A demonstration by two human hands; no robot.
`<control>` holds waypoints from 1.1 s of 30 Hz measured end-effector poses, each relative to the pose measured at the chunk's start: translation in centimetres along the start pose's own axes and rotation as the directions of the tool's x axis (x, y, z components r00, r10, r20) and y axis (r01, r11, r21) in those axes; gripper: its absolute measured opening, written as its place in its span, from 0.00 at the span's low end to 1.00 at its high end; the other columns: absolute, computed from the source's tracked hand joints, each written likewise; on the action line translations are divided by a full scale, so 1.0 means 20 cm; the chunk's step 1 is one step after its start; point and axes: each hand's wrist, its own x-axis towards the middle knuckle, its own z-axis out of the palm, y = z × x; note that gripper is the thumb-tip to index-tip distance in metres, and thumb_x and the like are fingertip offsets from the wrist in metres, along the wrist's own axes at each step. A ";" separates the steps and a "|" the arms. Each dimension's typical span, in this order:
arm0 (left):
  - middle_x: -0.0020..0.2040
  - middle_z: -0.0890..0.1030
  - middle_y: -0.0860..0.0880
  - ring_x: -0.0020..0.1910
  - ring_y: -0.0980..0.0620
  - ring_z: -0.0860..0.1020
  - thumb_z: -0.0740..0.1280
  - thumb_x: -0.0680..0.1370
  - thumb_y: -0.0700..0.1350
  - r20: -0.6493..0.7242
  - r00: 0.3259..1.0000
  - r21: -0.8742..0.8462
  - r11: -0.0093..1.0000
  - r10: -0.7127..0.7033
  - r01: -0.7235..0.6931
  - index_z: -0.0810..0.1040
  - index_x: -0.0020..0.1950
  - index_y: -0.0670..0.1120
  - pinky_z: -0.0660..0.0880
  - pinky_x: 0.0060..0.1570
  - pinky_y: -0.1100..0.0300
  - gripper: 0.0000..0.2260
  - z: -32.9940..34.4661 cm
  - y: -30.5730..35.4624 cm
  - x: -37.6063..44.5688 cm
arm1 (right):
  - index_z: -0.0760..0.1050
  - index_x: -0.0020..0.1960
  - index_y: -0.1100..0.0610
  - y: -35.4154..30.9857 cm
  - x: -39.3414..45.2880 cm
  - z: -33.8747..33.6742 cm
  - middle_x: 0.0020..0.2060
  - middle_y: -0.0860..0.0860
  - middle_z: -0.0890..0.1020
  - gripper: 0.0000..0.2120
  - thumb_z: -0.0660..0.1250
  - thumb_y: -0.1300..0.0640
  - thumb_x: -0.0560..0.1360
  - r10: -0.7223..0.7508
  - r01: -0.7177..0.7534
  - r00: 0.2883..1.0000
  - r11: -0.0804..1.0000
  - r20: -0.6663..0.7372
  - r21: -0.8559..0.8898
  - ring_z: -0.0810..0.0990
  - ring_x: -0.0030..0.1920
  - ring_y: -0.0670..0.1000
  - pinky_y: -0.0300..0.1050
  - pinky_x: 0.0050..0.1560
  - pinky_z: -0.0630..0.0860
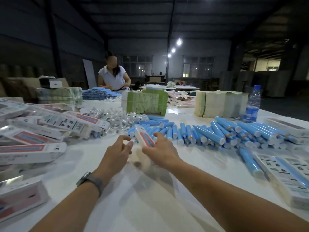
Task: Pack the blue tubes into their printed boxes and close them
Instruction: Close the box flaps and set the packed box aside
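Printed box (pixel 144 137) in right hand (pixel 160 152)

I see a white table (pixel 142 206) filling the lower frame. A heap of blue tubes (pixel 217 133) lies across its centre and right. Printed boxes (pixel 33 136) pile at the left edge, small clear packets (pixel 117 117) beside them. Further back stand green flat cartons (pixel 147 102), a pale stack (pixel 220 103) and a water bottle (pixel 253 104).

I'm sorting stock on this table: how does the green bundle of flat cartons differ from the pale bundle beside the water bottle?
The green bundle shows bright green printed faces; the pale bundle is cream and greyish. The green one stands near the table's middle, the pale one further right, by the water bottle. Both look like tightly stacked flat sheets, beyond the loose blue tubes.
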 end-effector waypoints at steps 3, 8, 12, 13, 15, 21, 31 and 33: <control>0.42 0.85 0.50 0.41 0.48 0.82 0.61 0.83 0.55 0.041 0.994 -0.301 0.947 -0.101 0.108 0.72 0.56 0.58 0.75 0.34 0.56 0.03 0.01 0.04 -0.01 | 0.66 0.70 0.47 -0.06 -0.05 0.05 0.56 0.47 0.78 0.25 0.66 0.53 0.74 -0.023 -0.029 0.993 0.901 0.115 0.433 0.81 0.53 0.50 0.52 0.56 0.79; 0.51 0.85 0.45 0.47 0.49 0.85 0.70 0.75 0.54 0.094 0.995 -0.631 0.773 -0.013 0.069 0.71 0.65 0.55 0.82 0.39 0.57 0.20 -0.05 0.10 -0.03 | 0.69 0.66 0.47 -0.07 -0.11 0.07 0.57 0.43 0.78 0.22 0.64 0.64 0.75 -0.188 0.069 0.964 0.857 0.187 0.510 0.80 0.56 0.49 0.45 0.54 0.79; 0.49 0.82 0.57 0.47 0.59 0.83 0.80 0.67 0.52 -0.092 0.991 -0.466 0.875 0.097 -0.129 0.71 0.57 0.62 0.79 0.40 0.65 0.25 -0.06 0.11 -0.04 | 0.73 0.64 0.44 0.03 -0.11 -0.04 0.58 0.44 0.77 0.21 0.64 0.63 0.75 -0.199 0.154 0.972 0.940 0.122 0.305 0.77 0.55 0.44 0.36 0.53 0.76; 0.48 0.82 0.60 0.46 0.62 0.82 0.80 0.67 0.50 -0.126 0.982 -0.429 0.885 0.141 -0.182 0.69 0.56 0.61 0.78 0.39 0.68 0.25 -0.05 0.11 -0.04 | 0.74 0.64 0.46 0.07 -0.11 -0.08 0.57 0.44 0.77 0.21 0.64 0.63 0.75 -0.194 0.172 0.978 0.958 0.079 0.230 0.77 0.52 0.43 0.34 0.50 0.75; 0.47 0.81 0.64 0.46 0.63 0.82 0.79 0.66 0.46 -0.178 0.961 -0.386 0.883 0.213 -0.267 0.65 0.53 0.60 0.77 0.39 0.70 0.26 -0.04 0.09 -0.03 | 0.75 0.65 0.49 0.17 -0.09 -0.18 0.55 0.45 0.78 0.19 0.65 0.61 0.75 -0.166 0.165 0.986 0.985 0.011 0.041 0.78 0.49 0.44 0.39 0.52 0.76; 0.48 0.81 0.61 0.43 0.64 0.82 0.80 0.68 0.39 -0.209 0.961 -0.389 0.886 0.181 -0.251 0.62 0.50 0.70 0.77 0.36 0.71 0.34 0.03 0.09 -0.03 | 0.74 0.65 0.49 0.45 0.04 -0.42 0.61 0.50 0.76 0.18 0.65 0.52 0.76 -0.100 0.010 0.984 0.858 -0.147 -0.514 0.72 0.63 0.54 0.49 0.60 0.72; 0.49 0.82 0.62 0.45 0.59 0.81 0.61 0.78 0.56 -0.162 0.960 -0.489 0.827 0.228 -0.278 0.71 0.55 0.62 0.76 0.43 0.64 0.06 0.04 0.09 -0.05 | 0.72 0.58 0.54 0.55 0.21 -0.70 0.55 0.55 0.79 0.13 0.66 0.56 0.75 0.076 -0.280 0.958 0.476 -0.278 -0.834 0.76 0.57 0.58 0.47 0.46 0.69; 0.48 0.81 0.65 0.45 0.63 0.80 0.62 0.80 0.53 -0.187 0.951 -0.454 0.837 0.244 -0.304 0.68 0.56 0.57 0.75 0.42 0.68 0.07 0.04 0.10 -0.04 | 0.74 0.59 0.55 0.54 0.22 -0.68 0.54 0.56 0.80 0.13 0.66 0.57 0.75 0.071 -0.289 0.948 0.597 -0.310 -0.748 0.77 0.55 0.59 0.47 0.45 0.71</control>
